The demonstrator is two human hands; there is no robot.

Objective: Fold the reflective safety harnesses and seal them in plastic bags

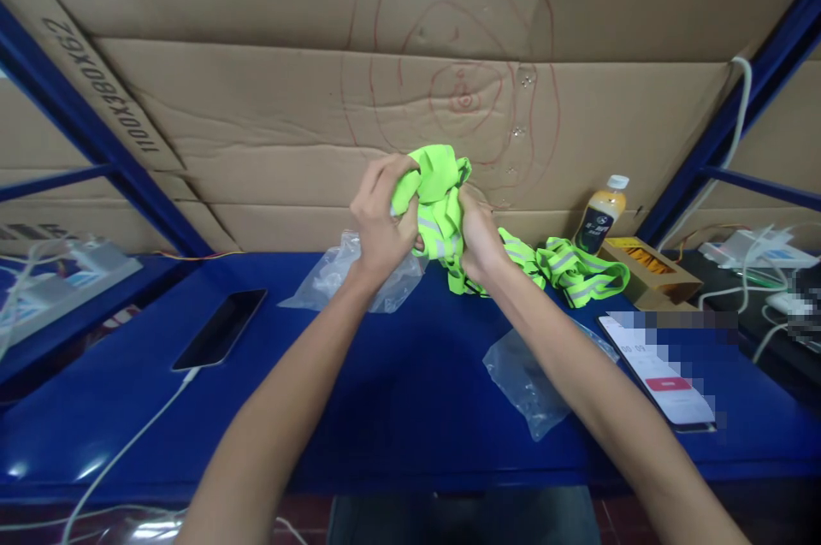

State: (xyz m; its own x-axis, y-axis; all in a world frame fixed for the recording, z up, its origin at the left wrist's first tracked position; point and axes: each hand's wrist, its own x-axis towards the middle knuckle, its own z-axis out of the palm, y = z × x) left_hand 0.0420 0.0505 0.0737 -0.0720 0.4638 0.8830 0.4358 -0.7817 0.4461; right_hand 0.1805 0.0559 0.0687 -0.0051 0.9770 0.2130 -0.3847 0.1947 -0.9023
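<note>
As the right hand grips green straps, they hide it — partly.

Cardbd wall w/ red rings behind blue tbl.

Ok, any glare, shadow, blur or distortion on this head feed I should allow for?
Head view throughout: white glare on the glossy blue tabletop at lower left, a darker patch between the forearms; wide-angle stretching toward the edges; pixel blocks masking part of the white-screened phone at right; the bright green, silver-striped fabric bundle slightly soft but readable.
</note>
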